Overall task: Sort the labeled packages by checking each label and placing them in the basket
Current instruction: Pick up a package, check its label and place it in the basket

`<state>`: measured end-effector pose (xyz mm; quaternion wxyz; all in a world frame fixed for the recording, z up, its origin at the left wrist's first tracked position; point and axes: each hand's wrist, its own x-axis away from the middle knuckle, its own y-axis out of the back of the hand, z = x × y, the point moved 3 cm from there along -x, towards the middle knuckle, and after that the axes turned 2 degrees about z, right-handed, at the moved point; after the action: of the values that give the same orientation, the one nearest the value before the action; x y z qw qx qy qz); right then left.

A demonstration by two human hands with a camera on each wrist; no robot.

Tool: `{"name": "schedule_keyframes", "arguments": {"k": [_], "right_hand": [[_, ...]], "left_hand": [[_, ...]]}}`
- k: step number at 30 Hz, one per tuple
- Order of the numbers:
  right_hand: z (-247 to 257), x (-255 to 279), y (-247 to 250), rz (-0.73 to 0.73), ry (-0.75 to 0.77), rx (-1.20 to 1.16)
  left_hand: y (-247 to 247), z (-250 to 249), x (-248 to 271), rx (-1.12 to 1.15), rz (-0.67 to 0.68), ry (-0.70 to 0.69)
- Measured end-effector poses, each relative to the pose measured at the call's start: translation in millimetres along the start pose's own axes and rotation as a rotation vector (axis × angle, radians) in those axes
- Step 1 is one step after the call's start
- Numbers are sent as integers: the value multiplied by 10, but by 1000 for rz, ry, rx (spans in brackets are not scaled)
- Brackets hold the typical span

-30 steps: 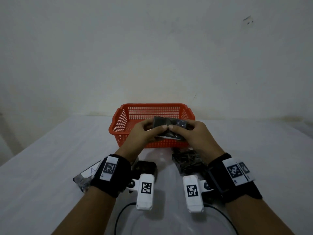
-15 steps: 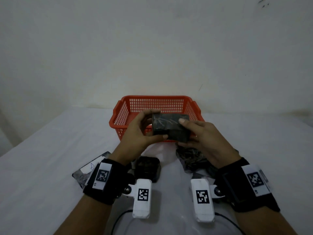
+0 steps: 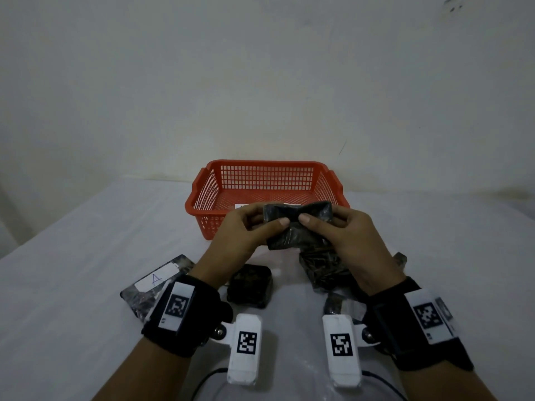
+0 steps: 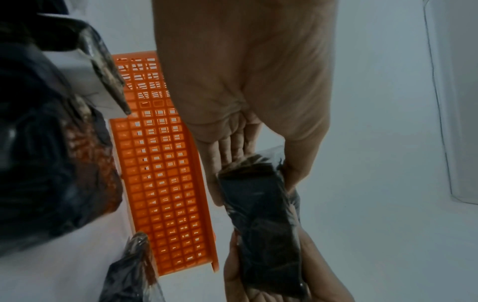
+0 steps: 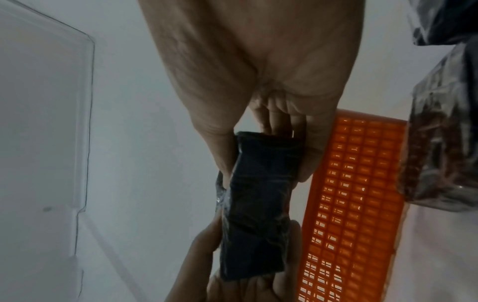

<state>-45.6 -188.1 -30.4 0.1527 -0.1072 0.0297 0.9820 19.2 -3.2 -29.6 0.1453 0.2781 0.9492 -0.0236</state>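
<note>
Both hands hold one dark plastic-wrapped package (image 3: 295, 227) just in front of the orange basket (image 3: 202, 195). My left hand (image 3: 269, 218) pinches its left end with the thumb on the near face. My right hand (image 3: 321, 217) pinches the right end the same way. No label shows on the faces turned to the head view. The left wrist view shows the package (image 4: 261, 214) between the left hand (image 4: 248, 102) and the other hand's fingers. From the right wrist, the package (image 5: 258, 204) is gripped by the right hand (image 5: 258, 81) beside the basket (image 5: 349, 204).
Several dark packages lie on the white table near my wrists: one with a white label marked "A" (image 3: 156, 280), a small black one (image 3: 250, 287) and a crumpled one (image 3: 324, 270). A white label (image 3: 241, 206) shows inside the basket. A wall stands close behind the basket.
Both hands have turned the package over between them, from flat to its broad face up and then tilted. It stays in front of the basket's near wall.
</note>
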Motion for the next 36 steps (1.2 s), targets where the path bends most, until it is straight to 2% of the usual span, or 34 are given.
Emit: {"name": "schedule_keyframes", "arguments": {"k": [5, 8, 11, 14, 19, 21, 24, 26, 29, 36], "right_hand": [[19, 2, -8, 60, 5, 66], [15, 5, 10, 37, 30, 89], [24, 13, 8, 21, 66, 120], [-3, 1, -10, 54, 18, 125], [24, 27, -43, 163, -85, -78], [9, 8, -37, 112, -69, -116], [-35, -10, -4, 29, -30, -89], [-37, -12, 12, 16, -10, -50], [-45, -16, 4, 55, -28, -37], [-33, -6, 37, 32, 33, 57]], "left_hand": [[53, 5, -11, 8, -62, -14], [95, 7, -8, 15, -28, -10], [110, -5, 1, -93, -33, -74], [105, -3, 1, -117, -69, -142], [87, -20, 16, -176, -28, -186], [77, -3, 9, -205, 11, -159], [31, 38, 12, -145, 97, -9], [-2, 47, 4, -81, 82, 50], [5, 40, -6, -81, -15, 28], [10, 20, 12, -104, -22, -11]]}}
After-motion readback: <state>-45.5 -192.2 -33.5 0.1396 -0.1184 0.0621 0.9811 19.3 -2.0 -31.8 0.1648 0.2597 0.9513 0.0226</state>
